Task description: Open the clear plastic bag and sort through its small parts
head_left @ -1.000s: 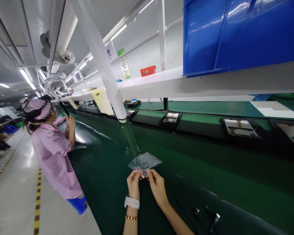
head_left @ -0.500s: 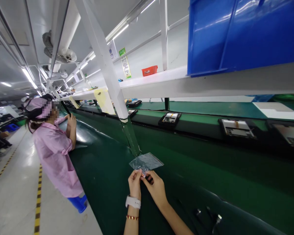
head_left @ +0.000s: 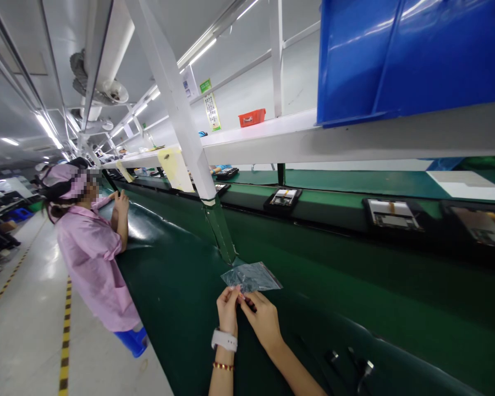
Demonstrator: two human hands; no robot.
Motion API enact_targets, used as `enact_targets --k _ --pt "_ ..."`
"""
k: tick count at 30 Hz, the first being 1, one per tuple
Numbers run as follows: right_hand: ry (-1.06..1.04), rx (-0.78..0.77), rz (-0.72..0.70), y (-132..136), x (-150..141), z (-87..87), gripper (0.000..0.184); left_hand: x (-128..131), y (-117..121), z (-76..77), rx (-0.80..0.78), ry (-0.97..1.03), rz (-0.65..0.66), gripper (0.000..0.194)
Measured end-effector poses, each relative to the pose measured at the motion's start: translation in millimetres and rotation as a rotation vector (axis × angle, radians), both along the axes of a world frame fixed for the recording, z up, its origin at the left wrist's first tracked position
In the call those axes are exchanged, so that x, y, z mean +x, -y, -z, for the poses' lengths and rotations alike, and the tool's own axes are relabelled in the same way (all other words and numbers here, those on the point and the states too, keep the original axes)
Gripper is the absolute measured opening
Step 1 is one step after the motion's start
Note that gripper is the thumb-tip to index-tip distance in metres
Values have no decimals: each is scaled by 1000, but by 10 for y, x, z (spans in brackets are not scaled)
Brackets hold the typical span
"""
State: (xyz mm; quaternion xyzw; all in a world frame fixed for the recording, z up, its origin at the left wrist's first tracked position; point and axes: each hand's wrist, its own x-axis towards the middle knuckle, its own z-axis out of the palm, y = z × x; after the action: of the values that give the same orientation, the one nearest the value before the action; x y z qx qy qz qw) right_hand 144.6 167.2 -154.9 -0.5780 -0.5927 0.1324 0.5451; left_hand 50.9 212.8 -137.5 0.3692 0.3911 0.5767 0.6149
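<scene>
2 hands pinching a clear plastic bag (head_left: 251, 276) over the green conveyor belt (head_left: 177, 308)!

Left hand (head_left: 227, 311), wearing a white watch (head_left: 224, 341) and a beaded bracelet (head_left: 223, 366), and right hand (head_left: 264, 322) work close together, fingers closed on the bag's lower edge, with the bag spreading out at 12 o'clock from them. Over at 10 o'clock, a co-worker in a pink smock (head_left: 88, 258) stands at the belt, both hands up at its edge. At 2 o'clock, black-framed electronic devices (head_left: 282, 199) sit on a farther belt, below a white shelf (head_left: 297, 137) carrying a red basket (head_left: 251, 117) and a blue bin (head_left: 396, 55).
</scene>
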Motion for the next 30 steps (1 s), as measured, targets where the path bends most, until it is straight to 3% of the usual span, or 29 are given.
enact_targets --k 9,16,25,30 --pt "-146 -22 -23 2 7 -45 25 -61 -30 78 81 -127 21 38" --pt "-383 -72 -145 -11 68 -138 30 -79 -65 127 107 -156 4 40" --pt "-404 -82 -149 -70 86 -14 42 -42 -19 134 167 -158 88 35" --pt "-404 -99 -127 -60 70 -28 45 -34 -33 140 165 -144 61 36"
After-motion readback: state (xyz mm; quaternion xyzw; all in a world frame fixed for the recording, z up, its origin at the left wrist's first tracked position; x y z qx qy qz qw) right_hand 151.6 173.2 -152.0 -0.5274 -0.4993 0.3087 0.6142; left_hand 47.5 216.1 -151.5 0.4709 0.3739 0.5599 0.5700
